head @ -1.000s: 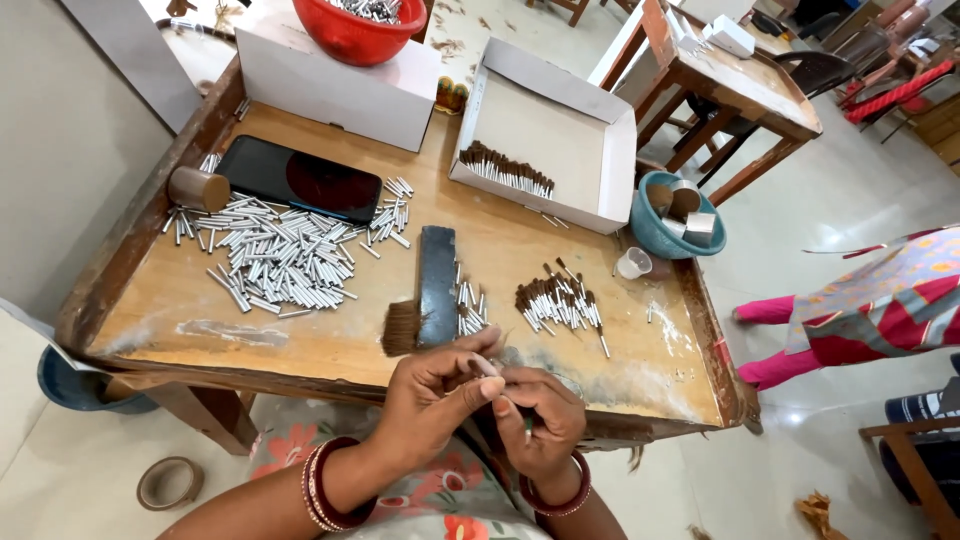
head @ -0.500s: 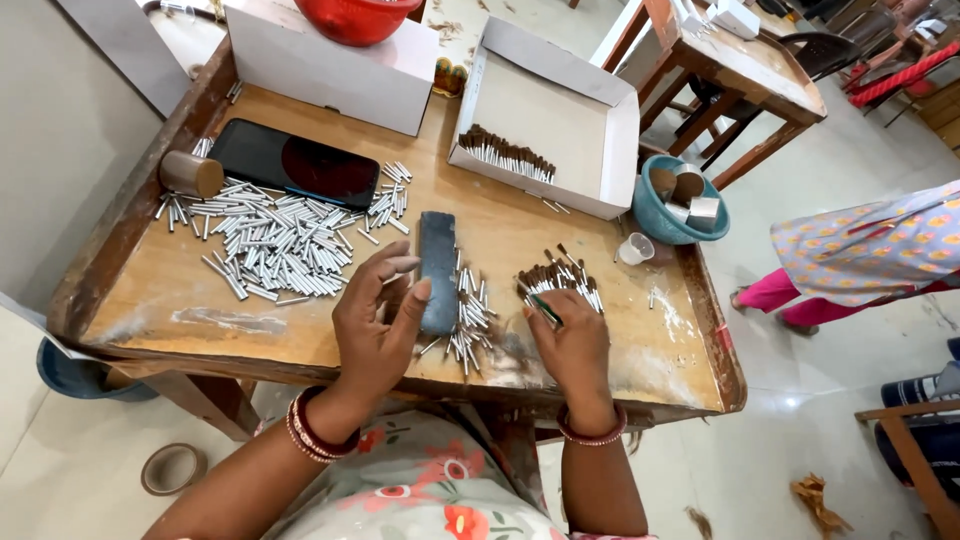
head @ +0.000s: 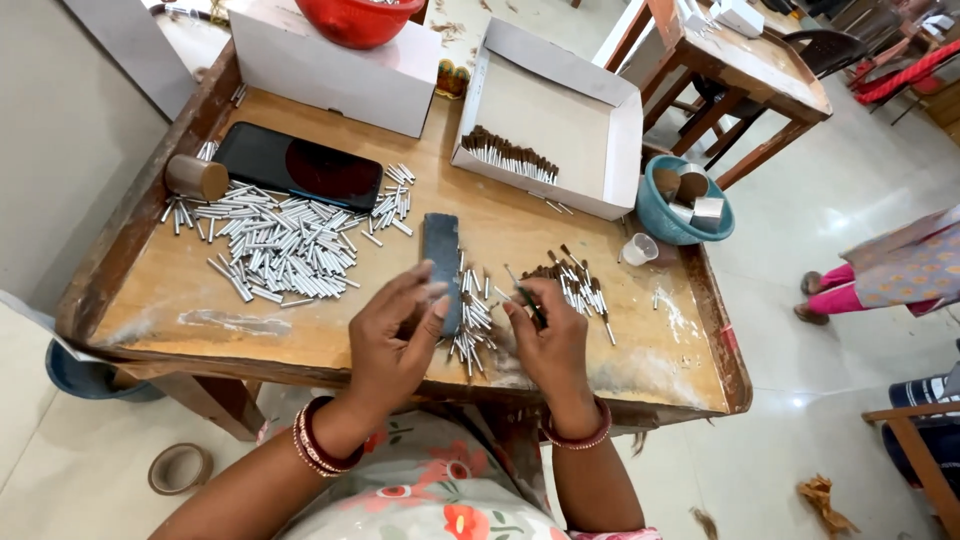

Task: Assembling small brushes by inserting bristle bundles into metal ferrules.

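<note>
Right hand [head: 548, 335] pinches a thin dark stick [head: 524, 297] between thumb and fingers, tip pointing up-left, held just above the table [head: 180, 290]. Other fingers curled in.

Left hand [head: 395, 335] is loose, fingers half spread and holding nothing. Fingertips sit at the lower end of the dark block [head: 441, 270], thumb side touching or just beside it; can't tell which.

Block lies lengthwise at table centre. Small silver tubes [head: 470, 325] are scattered just right of it, between the two hands. Brown-tipped pieces [head: 575, 280] are piled just beyond the right hand.

Large tube pile [head: 275, 245] sits left of the block, well clear of both hands. Phone [head: 298, 168] lies behind that pile, with a brown roll [head: 196, 178] at its left end.

Open white box [head: 545, 120] at the far edge has a row of brown-tipped pieces inside. Closed white box [head: 335, 75] stands left of it with a red bowl [head: 358, 18] on top. Teal bowl [head: 683, 205] and a small cup [head: 638, 248] are at the right edge.
</note>
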